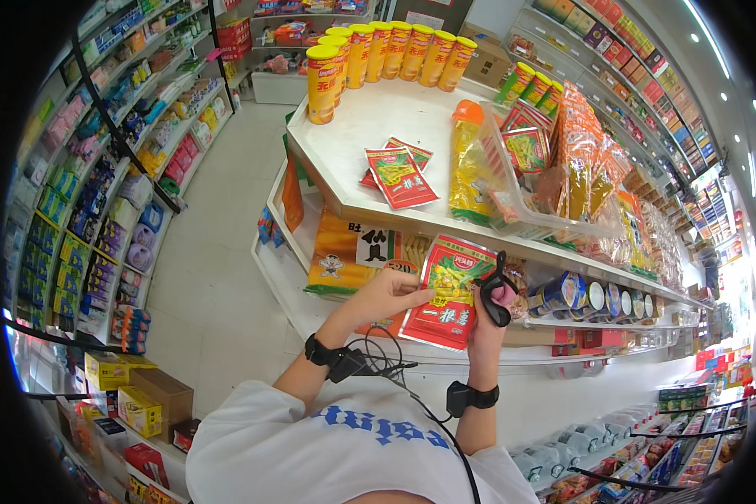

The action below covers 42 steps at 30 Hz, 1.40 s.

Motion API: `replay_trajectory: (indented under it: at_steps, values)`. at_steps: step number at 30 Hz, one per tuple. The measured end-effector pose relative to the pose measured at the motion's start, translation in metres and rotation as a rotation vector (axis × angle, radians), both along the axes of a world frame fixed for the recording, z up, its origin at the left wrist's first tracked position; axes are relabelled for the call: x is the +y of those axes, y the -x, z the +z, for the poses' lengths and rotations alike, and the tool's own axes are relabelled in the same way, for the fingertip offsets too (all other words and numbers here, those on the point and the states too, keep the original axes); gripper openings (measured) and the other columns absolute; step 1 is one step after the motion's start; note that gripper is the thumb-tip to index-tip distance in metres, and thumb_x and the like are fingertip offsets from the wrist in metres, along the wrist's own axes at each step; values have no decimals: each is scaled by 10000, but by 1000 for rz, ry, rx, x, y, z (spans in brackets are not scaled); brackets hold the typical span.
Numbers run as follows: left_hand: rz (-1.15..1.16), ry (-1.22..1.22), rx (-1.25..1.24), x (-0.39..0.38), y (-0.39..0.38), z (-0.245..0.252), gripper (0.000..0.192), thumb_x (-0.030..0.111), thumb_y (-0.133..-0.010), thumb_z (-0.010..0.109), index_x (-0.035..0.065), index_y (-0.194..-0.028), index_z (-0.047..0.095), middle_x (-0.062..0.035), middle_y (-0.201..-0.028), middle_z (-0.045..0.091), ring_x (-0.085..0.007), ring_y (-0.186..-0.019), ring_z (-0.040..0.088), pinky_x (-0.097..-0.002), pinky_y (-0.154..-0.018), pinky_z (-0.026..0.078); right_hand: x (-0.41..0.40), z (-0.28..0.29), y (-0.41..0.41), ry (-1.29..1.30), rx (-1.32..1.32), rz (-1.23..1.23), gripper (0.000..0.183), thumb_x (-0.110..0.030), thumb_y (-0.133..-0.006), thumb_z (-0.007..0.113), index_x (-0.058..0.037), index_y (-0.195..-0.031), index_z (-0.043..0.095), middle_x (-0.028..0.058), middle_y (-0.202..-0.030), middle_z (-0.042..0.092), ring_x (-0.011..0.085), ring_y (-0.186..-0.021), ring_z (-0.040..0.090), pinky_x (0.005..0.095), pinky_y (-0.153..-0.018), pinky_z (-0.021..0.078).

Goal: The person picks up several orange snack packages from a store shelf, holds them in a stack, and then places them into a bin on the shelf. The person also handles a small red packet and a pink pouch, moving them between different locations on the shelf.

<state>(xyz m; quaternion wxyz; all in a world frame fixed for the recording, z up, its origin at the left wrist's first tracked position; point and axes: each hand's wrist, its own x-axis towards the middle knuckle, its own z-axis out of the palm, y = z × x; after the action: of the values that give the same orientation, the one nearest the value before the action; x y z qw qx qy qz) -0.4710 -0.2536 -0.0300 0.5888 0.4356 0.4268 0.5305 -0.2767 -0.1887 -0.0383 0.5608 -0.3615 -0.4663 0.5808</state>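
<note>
Before my chest is a red snack packet (452,293) with green and yellow pictures on its front. My left hand (387,296) grips its left edge, the thumb on the front. The packet's right edge is in my right hand (486,321); a black looped piece (498,291) with something pink in it covers part of that hand, its kind unclear. Two similar red packets (403,179) overlap on the white shelf top beyond. To their right, a clear plastic bin (529,217) holds more red packets (526,150) and orange-topped snack bags (576,164).
Yellow-lidded chip canisters (378,53) line the shelf top's back edge. A yellow bag (469,170) lies beside the bin. Under the shelf top sits a large rice-cracker bag (343,258). Cup-shaped containers (595,295) stand lower right. Stocked shelving (101,189) flanks the aisle floor (208,189).
</note>
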Motion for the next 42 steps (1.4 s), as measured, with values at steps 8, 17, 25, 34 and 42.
replay_trajectory:
  at_steps: [8, 17, 25, 34, 42]
  values:
    - [764, -277, 393, 41, 83, -32, 265, 188, -955, 660, -65, -880, 686, 26, -734, 608, -12, -669, 486, -212, -581, 366, -16, 6, 13, 79, -116, -90, 223, -141, -952, 666, -138, -1137, 543, -82, -736, 525, -19, -461, 329, 194, -386, 205]
    - [1076, -163, 604, 103, 141, -34, 597, 222, -937, 670, -84, -1381, 413, -230, -1206, 594, -229, -1087, 614, -348, -907, 500, -31, 6, 7, 285, -131, -107, 260, -78, -954, 649, -122, -1186, 539, -30, -1051, 617, 35, -954, 546, 190, -828, 420]
    - [712, -320, 212, 90, 52, 14, 371, 146, -966, 611, -18, -1289, 527, -154, -1109, 648, -199, -1028, 642, -324, -923, 496, -7, -12, -23, 112, -73, -157, 232, -117, -953, 661, -127, -1161, 558, -93, -871, 583, -40, -544, 363, 169, -426, 241]
    - [414, -752, 530, 137, -54, 101, 227, 99, -975, 573, -33, -1158, 602, -116, -1051, 662, -174, -1016, 647, -297, -900, 492, 18, 2, -77, 181, 0, -53, 231, -117, -935, 689, -82, -1147, 604, -62, -945, 616, -17, -747, 489, 154, -589, 357]
    - [-64, -425, 1065, 230, -112, 117, 517, 385, -1028, 416, -71, -941, 643, -268, -858, 642, -416, -853, 610, -432, -827, 480, 49, -11, -138, 149, 115, 6, 342, -37, -931, 661, -66, -1252, 545, 3, -1133, 615, 86, -1030, 571, 238, -916, 441]
